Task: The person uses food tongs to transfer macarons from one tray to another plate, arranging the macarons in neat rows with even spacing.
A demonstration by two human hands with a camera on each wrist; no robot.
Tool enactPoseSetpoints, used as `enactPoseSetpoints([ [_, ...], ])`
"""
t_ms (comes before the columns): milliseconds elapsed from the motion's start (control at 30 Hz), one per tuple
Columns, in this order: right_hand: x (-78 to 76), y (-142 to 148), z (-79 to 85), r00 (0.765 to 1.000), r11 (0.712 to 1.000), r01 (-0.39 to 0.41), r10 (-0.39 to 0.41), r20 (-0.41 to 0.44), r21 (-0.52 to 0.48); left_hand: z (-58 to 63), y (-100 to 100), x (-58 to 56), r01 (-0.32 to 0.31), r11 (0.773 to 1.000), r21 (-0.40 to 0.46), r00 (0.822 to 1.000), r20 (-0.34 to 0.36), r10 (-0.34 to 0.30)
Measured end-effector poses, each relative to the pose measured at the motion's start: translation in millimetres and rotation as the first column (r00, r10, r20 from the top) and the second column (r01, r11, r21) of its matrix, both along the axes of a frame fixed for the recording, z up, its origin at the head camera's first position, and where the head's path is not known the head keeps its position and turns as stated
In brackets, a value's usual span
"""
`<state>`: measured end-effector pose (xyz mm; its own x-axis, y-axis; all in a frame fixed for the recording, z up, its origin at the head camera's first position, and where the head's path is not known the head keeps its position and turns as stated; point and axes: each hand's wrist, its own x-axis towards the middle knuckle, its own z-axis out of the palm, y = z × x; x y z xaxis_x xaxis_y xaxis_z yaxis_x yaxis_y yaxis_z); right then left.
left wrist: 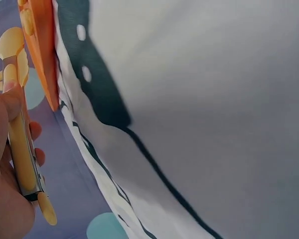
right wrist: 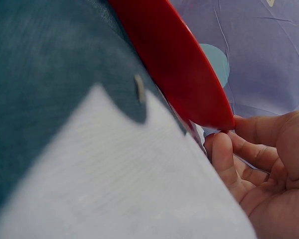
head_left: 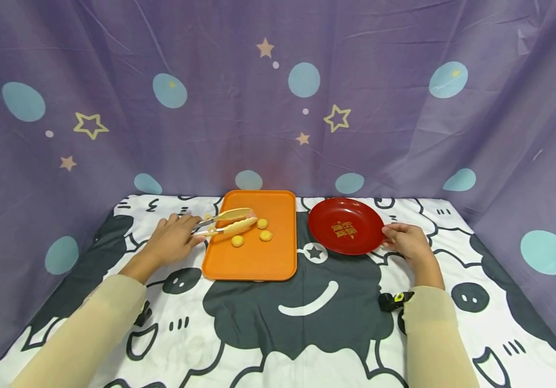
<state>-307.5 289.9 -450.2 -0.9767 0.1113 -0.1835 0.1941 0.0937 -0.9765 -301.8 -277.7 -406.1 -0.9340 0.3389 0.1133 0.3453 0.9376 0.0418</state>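
My left hand (head_left: pixel 173 240) grips a pair of kitchen tongs (head_left: pixel 234 214) with pale yellow ends, which reach over the orange tray (head_left: pixel 278 264) from its left side. In the left wrist view, the thumb lies along one arm of the tongs (left wrist: pixel 21 154). Several small round yellow pieces (head_left: pixel 265 235) like little biscuits lie on the tray, near the tong tips. My right hand (head_left: pixel 407 242) pinches the right edge of a red plate (head_left: pixel 323 215) with gold characters in its middle. Thumb and fingers meet at the plate's rim (right wrist: pixel 209 94) in the right wrist view.
A black, white and grey cartoon cloth (head_left: pixel 302 334) covers the table under the tray and plate. Behind the table's far edge hangs a purple curtain (head_left: pixel 239 145) with stars and blue dots. The plate stands just right of the tray.
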Motion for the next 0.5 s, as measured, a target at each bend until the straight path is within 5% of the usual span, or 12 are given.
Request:
enactPoseSetpoints([
  [500, 0.0, 1, 1.0, 1.000, 1.000, -0.005, 0.005, 0.007, -0.015, 18.3, 36, -12.2, 0.097, 0.995, 0.000, 0.993, -0.060, -0.097],
])
